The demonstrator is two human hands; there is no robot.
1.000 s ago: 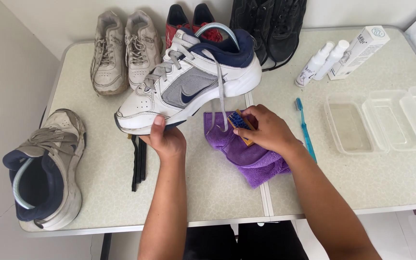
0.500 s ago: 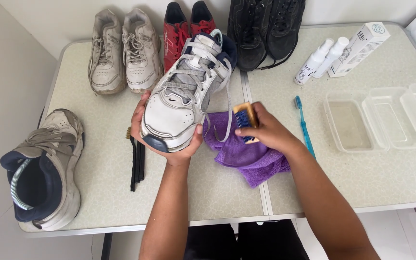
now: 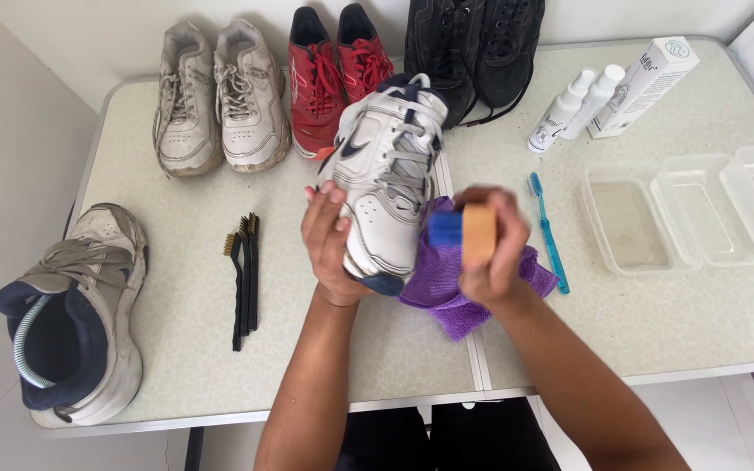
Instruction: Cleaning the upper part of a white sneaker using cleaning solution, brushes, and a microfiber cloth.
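The left hand [image 3: 332, 244] clamps its grip on a white sneaker [image 3: 390, 187] above the desk [image 3: 656, 323] middle — the right hand [image 3: 490, 253], just right, grips a wooden brush [image 3: 469, 234] over a purple cloth [image 3: 447, 296].

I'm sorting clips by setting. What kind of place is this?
Probably a home or small shoe-cleaning station: a folding table by a plain wall holds several pairs of worn shoes, spray bottles, small brushes and a purple cloth.
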